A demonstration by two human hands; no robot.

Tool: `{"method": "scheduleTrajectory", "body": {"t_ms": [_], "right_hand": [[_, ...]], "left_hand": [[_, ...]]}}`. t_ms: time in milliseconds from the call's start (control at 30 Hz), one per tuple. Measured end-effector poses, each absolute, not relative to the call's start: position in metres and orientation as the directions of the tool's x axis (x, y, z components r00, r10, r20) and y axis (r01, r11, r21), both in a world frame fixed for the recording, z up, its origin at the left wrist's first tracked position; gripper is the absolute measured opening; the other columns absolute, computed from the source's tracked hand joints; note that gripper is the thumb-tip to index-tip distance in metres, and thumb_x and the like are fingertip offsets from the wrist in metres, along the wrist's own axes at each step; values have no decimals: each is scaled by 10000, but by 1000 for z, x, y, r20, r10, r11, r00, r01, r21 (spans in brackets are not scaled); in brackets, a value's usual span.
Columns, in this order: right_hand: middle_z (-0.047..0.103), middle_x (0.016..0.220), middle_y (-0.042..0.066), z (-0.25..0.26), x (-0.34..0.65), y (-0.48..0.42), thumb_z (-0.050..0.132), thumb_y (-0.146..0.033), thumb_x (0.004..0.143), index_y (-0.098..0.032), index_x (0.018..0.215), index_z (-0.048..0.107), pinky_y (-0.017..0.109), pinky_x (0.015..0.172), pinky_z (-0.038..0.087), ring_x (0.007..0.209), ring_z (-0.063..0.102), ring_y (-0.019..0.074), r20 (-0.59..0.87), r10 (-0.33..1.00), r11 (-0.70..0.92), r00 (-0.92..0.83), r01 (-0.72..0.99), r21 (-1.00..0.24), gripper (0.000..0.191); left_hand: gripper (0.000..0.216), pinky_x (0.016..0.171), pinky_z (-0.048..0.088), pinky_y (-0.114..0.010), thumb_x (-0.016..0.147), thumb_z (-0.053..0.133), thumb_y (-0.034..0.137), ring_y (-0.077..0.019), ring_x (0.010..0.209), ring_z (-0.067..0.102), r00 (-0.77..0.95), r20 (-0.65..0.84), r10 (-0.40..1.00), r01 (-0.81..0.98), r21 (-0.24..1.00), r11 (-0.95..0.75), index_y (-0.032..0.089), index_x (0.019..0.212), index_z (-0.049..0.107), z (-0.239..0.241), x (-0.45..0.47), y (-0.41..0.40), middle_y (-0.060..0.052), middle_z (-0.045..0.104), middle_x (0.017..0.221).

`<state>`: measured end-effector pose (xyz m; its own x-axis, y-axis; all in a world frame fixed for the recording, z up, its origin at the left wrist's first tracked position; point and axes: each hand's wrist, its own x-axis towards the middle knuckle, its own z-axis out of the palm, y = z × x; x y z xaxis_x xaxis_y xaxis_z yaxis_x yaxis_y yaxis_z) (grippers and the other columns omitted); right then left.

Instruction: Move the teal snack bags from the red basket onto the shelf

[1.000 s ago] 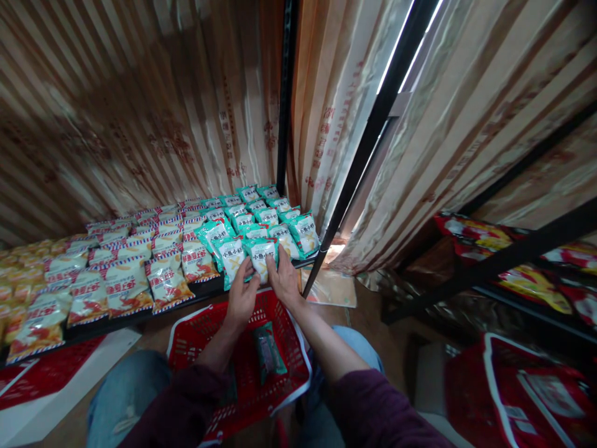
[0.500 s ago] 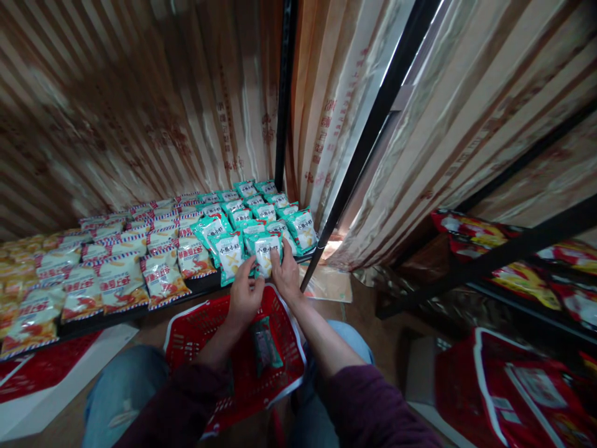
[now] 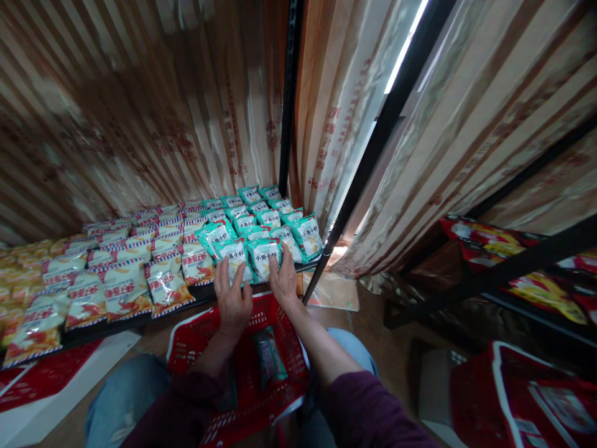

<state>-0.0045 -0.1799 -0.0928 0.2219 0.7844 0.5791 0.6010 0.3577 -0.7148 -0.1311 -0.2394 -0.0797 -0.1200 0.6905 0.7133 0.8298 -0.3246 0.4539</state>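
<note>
My left hand (image 3: 233,300) has its fingers apart and resting on the lower front of a green-and-white snack bag (image 3: 237,255) at the shelf's front edge. Beside it, my right hand (image 3: 284,277) touches the right side of a second green-and-white snack bag (image 3: 263,256), fingers stretched out. Neither hand is wrapped round a bag. Behind them, several matching bags stand in rows. Under my forearms is a red plastic basket (image 3: 301,348) with a white rim, holding a green packet (image 3: 270,361); my left arm hides part of its inside.
White-and-orange snack bags (image 3: 125,286) fill the shelf to the left. A black metal post (image 3: 354,180) rises at the right. Striped curtains (image 3: 140,112) hang behind. Another rack with red and yellow packets (image 3: 517,267) and a red basket (image 3: 494,392) are on the right.
The front right bag has come to stand among the others on the shelf. My left hand has left its lower edge and spread over the bag to the left; my right hand stays at its side.
</note>
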Motion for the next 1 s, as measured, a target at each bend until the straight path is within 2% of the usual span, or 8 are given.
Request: {"method": "scheduleTrajectory", "body": {"t_ms": [100, 200, 333, 500, 667, 767, 900, 1000], "right_hand": [[540, 1285, 197, -92, -6, -179, 295, -463, 951, -87, 1369, 379, 421, 964, 442, 1197, 511, 262, 584, 781, 349, 221, 621, -702, 569], [551, 1264, 198, -90, -8, -180, 302, -456, 952, -89, 1363, 393, 427, 955, 442, 1167, 527, 267, 595, 777, 349, 207, 645, -680, 559], [569, 1230, 195, -89, -11, -182, 327, -441, 951, -88, 1360, 395, 451, 963, 432, 1149, 526, 272, 612, 766, 369, 197, 646, -669, 546], [508, 1299, 161, -92, -14, -181, 314, -342, 962, -148, 1377, 360, 472, 1028, 384, 1250, 434, 237, 665, 722, 439, 193, 615, -655, 460], [428, 1323, 138, -95, -17, -181, 304, -257, 958, -192, 1208, 509, 484, 1044, 368, 1298, 376, 219, 690, 700, 494, 184, 573, -654, 330], [409, 1330, 145, -97, -20, -182, 305, -253, 956, -181, 1155, 523, 501, 1044, 358, 1303, 364, 228, 689, 701, 492, 186, 573, -655, 304], [389, 1361, 165, -96, -24, -184, 379, -332, 937, -171, 1247, 443, 534, 1042, 347, 1321, 340, 261, 717, 684, 513, 133, 612, -602, 356], [364, 1384, 189, -93, -25, -185, 526, -415, 865, -153, 1313, 361, 534, 1045, 354, 1333, 317, 286, 747, 659, 543, 84, 634, -551, 544]], "left_hand": [[427, 1092, 246, -564, 843, 521, 244, -335, 1400, 197, -103, 707, 700, 845, 433, -314, 188, 1266, 526, -86, -137, -232, -147, 224, 1515], [467, 1095, 244, -547, 836, 546, 272, -343, 1404, 184, -86, 688, 721, 842, 437, -316, 169, 1289, 502, -92, -142, -226, -163, 163, 1530], [501, 1080, 258, -555, 836, 546, 280, -352, 1403, 180, -98, 672, 734, 850, 440, -290, 157, 1316, 466, -101, -146, -221, -184, 156, 1524], [457, 1009, 375, -497, 854, 517, 257, -349, 1382, 236, -107, 715, 691, 832, 445, -330, 157, 1298, 483, -109, -151, -218, -199, 186, 1507], [447, 984, 399, -481, 858, 510, 235, -339, 1359, 286, -100, 763, 638, 863, 386, -327, 144, 1294, 476, -112, -160, -216, -224, 236, 1477], [458, 1016, 361, -514, 850, 519, 230, -346, 1365, 269, -64, 775, 629, 886, 335, -322, 140, 1297, 469, -110, -165, -215, -227, 231, 1479], [466, 1049, 317, -538, 848, 509, 219, -342, 1371, 265, -16, 781, 624, 893, 292, -343, 136, 1302, 450, -108, -171, -213, -229, 251, 1473], [480, 1049, 319, -541, 844, 513, 221, -340, 1365, 281, 13, 781, 624, 896, 269, -355, 122, 1306, 428, -108, -174, -212, -242, 285, 1450]]}}
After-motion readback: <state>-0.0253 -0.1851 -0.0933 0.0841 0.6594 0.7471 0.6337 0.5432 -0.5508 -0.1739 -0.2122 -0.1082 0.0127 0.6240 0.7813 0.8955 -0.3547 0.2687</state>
